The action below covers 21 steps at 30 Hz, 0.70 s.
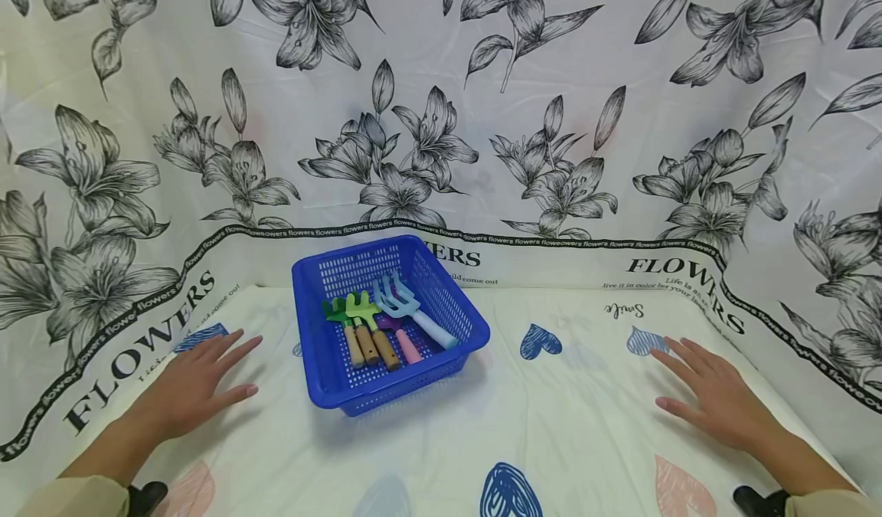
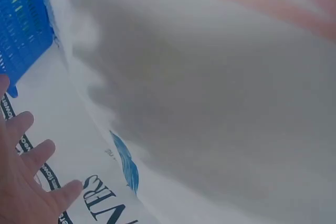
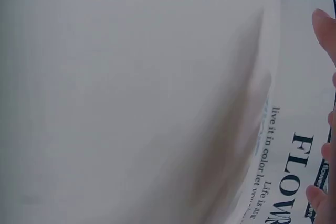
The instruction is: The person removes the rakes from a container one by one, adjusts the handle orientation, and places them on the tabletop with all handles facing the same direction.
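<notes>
A blue plastic basket (image 1: 406,391) with perforated walls stands left of centre in the head view. Inside lie several small garden hand tools: a light blue fork (image 1: 436,330), a lime green fork (image 1: 364,309) with a wooden handle, a dark green tool (image 1: 335,311) and a purple one with a pink handle (image 1: 408,347). To the basket's left, my left hand (image 1: 189,387) is held with fingers spread and nothing in it. My right hand (image 1: 720,398), far to the right of the basket, is likewise spread and holds nothing.
A cream cloth (image 1: 572,425) printed with hearts covers the table. Behind and at both sides hangs a white curtain (image 1: 475,188) with black flower drawings and lettering. Dark straps sit at both wrists, beside the sleeves.
</notes>
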Each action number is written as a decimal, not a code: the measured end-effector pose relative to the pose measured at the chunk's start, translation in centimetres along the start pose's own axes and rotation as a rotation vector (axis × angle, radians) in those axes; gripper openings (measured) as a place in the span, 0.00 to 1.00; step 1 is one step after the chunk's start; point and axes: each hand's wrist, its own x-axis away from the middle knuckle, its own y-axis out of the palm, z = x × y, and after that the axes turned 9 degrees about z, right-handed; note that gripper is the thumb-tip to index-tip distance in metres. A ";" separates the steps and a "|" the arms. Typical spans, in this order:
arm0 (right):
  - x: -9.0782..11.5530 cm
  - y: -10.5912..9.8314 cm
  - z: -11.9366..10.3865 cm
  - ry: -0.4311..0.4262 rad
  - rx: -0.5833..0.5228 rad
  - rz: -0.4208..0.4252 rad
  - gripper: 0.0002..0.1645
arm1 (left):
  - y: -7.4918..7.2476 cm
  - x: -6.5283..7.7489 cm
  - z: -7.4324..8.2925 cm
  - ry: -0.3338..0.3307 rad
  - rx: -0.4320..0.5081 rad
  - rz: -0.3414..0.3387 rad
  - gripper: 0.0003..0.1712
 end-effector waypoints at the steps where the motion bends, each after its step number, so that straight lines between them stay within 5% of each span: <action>1: -0.2 0.0 -0.1 0.002 -0.006 0.001 0.48 | 0.0 -0.1 0.1 0.007 0.012 0.011 0.43; 13: -1.6 0.3 -0.9 0.011 -0.062 0.046 0.45 | -0.6 -1.9 2.3 -0.012 0.071 0.046 0.39; 21: -3.2 0.8 -2.0 0.003 -0.142 0.055 0.44 | -0.9 -2.8 3.0 -0.003 0.072 0.159 0.35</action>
